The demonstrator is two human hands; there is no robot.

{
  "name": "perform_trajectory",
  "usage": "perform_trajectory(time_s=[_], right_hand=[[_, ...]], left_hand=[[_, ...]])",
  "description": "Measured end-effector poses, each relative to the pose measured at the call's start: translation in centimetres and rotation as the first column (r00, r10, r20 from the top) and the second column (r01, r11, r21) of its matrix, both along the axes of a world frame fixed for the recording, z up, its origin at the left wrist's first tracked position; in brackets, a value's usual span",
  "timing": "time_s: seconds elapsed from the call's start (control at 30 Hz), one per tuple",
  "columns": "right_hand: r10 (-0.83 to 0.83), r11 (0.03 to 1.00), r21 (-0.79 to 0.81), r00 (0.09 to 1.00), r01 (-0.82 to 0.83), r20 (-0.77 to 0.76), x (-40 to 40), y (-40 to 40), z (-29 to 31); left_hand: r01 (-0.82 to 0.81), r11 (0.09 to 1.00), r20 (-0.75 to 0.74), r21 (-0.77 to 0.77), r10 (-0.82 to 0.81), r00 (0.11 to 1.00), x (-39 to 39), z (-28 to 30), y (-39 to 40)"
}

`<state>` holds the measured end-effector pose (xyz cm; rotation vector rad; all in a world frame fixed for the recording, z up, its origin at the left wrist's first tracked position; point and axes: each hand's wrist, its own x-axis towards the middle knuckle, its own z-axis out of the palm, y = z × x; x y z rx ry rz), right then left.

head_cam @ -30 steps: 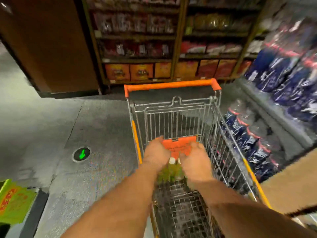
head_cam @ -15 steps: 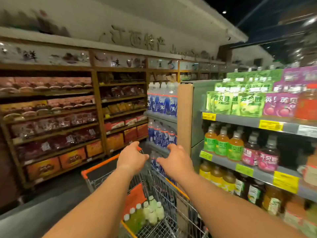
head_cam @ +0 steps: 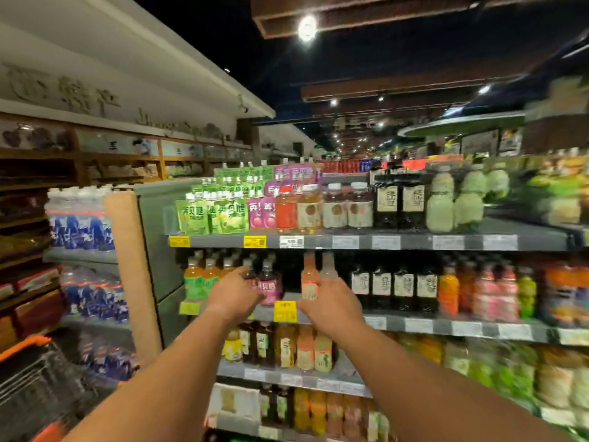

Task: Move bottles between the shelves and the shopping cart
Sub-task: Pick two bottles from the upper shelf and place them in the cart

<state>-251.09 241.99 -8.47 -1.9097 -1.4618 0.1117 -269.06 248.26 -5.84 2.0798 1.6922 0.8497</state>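
Note:
My left hand (head_cam: 234, 295) reaches to the second shelf (head_cam: 414, 323), its fingers stretched toward a dark bottle with a pink label (head_cam: 269, 282). Just to the right, my right hand (head_cam: 331, 303) covers the lower part of a peach-coloured bottle (head_cam: 328, 266), beside a second peach bottle (head_cam: 309, 279). Its fingers are hidden, so a grip cannot be made out. The shopping cart (head_cam: 38, 378) with its orange rim shows blurred at the lower left, behind my left forearm.
Orange-juice bottles (head_cam: 204, 279) stand left of my hands and dark tea bottles (head_cam: 392, 285) to the right. Green and pink pouches (head_cam: 220, 215) fill the top shelf (head_cam: 366, 242). Packs of water bottles (head_cam: 83, 228) sit on the end shelf at the left.
My view swung up from the cart to the drink shelves. Both hands left the cart and moved forward to the bottles on the second shelf.

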Motion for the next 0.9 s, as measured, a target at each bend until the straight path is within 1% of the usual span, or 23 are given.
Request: perform_trajectory(time_s=[0.17,0.27,0.37,0.43,0.5,0.63,0.73,0.9], right_hand=[[-0.094,0.995,-0.024,0.995,0.093,-0.046,8.5,-2.4,-1.8],[-0.114,0.993,-0.043,0.992,0.111,-0.049,11.2,-2.0,-3.1],[-0.086,0.993,-0.088,0.994,0.080,-0.065,12.0,-0.1,-4.2],[-0.060,0.993,-0.108,0.994,0.050,-0.086,11.9,1.9,-4.9],[-0.038,0.993,-0.112,0.994,0.026,-0.104,11.6,4.4,-5.7],[-0.039,0.990,-0.139,0.993,0.023,-0.113,11.3,10.4,-7.4],[-0.088,0.987,-0.145,0.987,0.068,-0.132,11.8,15.9,-8.3],[-0.167,0.978,-0.164,0.962,0.133,-0.216,12.2,24.7,-8.6]], left_hand=[[0.110,0.993,0.047,-0.033,-0.108,0.993,9.2,-1.4,-0.9],[0.128,0.990,0.088,-0.051,-0.124,0.988,11.7,-2.7,-0.2],[0.109,0.990,0.088,-0.085,-0.102,0.991,12.5,-3.9,1.5],[0.084,0.990,0.091,-0.112,-0.074,0.993,12.4,-4.6,3.3],[0.055,0.992,0.059,-0.117,-0.048,0.997,12.1,-5.5,5.8],[0.042,0.991,0.025,-0.127,-0.039,0.999,12.4,-7.6,12.2],[0.066,0.987,0.057,-0.144,-0.059,0.997,13.7,-9.1,18.2],[0.150,0.963,0.145,-0.226,-0.119,0.982,16.4,-10.7,27.4]])
